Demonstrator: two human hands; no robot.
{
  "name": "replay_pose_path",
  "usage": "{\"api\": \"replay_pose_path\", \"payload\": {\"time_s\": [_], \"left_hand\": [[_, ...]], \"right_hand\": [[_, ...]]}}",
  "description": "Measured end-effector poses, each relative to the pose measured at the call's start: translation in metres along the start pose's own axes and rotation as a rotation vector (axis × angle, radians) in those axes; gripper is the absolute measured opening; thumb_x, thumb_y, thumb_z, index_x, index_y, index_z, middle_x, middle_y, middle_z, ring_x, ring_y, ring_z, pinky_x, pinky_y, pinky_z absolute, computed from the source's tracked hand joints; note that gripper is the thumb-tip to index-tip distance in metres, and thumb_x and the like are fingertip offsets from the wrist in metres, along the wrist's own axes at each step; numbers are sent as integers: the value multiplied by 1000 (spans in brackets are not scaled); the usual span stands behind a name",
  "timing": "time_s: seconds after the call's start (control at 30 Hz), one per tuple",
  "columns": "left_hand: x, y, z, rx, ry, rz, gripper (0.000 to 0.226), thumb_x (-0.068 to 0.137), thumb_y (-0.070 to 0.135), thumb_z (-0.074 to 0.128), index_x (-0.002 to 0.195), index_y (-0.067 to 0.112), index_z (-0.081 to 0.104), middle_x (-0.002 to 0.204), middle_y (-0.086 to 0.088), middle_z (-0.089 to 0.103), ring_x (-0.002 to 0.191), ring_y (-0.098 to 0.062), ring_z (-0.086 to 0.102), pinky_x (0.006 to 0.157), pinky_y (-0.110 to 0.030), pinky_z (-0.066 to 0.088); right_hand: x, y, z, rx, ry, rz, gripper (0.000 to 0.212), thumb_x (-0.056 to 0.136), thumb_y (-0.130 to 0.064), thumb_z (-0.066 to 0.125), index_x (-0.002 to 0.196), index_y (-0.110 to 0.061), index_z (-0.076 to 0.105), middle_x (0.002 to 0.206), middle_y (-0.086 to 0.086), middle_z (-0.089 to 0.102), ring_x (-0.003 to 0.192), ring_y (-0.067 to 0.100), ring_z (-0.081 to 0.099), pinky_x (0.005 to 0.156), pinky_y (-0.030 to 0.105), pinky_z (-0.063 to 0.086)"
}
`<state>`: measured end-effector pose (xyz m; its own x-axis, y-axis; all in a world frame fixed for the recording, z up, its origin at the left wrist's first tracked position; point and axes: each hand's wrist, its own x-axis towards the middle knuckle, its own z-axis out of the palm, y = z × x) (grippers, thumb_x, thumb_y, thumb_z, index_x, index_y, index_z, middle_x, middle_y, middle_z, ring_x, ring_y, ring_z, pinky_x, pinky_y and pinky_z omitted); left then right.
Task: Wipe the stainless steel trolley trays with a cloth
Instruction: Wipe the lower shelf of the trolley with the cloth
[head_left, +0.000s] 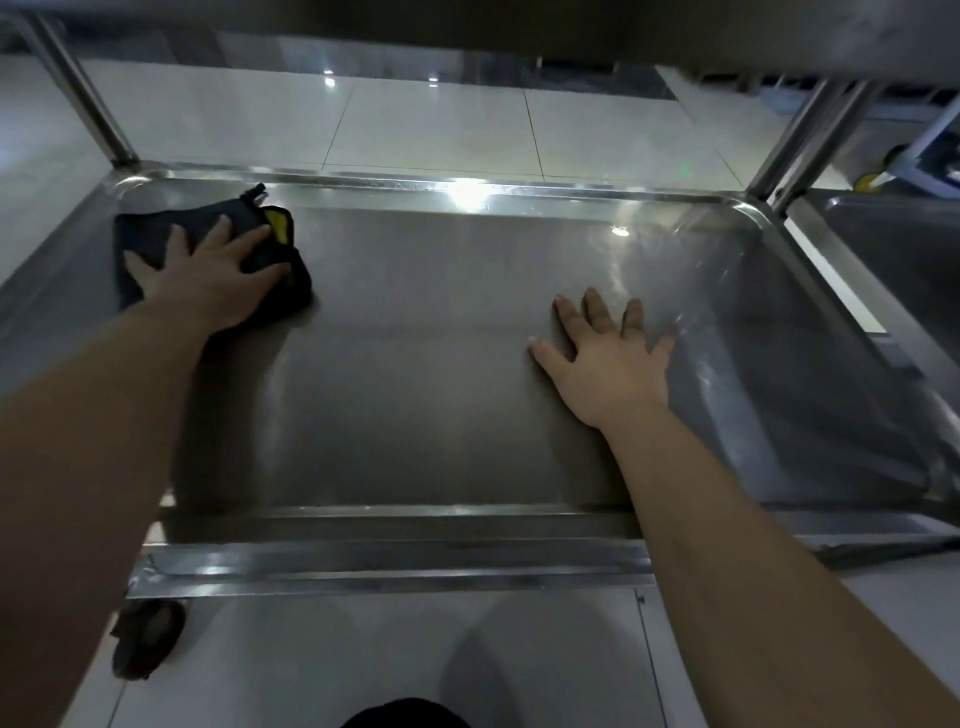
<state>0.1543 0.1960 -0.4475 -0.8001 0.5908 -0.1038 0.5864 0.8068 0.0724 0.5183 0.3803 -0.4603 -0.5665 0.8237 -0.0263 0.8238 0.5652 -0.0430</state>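
Near rim of trolley tray closest. R hand flat on tray floor, right of centre, fingers spread, holding nothing. Further back, L hand, fingers splayed, presses dark cloth into tray's far-left corner. Cloth prob. soft, light, bunches easily, so palm-down pressure suits. Steel likely slick.

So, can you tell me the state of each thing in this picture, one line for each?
cloth: bunched, lying near the tray's far left corner, under the left hand.
left hand: fingers spread, pressing flat on the cloth.
right hand: fingers spread, resting flat on the bare tray floor.
tray: level on the trolley, shiny, with glare along its far rim; wet or dry, cannot tell.
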Motion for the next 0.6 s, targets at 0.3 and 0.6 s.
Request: {"api": "replay_pose_path", "payload": {"time_s": [0.3,0.6], "left_hand": [[-37,201,16,6,-16,429,70,81,80,29,145,58,13,163,13,0,148,-34,-9,106,-73,-9],[-16,129,10,-12,8,426,71,80,84,28,144,60,13,162,18,1,150,-24,-4,112,-66,-5]], "right_hand": [[3,2,5,10,-4,21,79,77,-83,6,149,-49,3,163,-12,0,146,43,-7,106,71,-11],[9,2,1,28,-31,29,82,74,-87,5,148,-52,3,163,-15,0,148,39,-5,111,67,-5]]}}
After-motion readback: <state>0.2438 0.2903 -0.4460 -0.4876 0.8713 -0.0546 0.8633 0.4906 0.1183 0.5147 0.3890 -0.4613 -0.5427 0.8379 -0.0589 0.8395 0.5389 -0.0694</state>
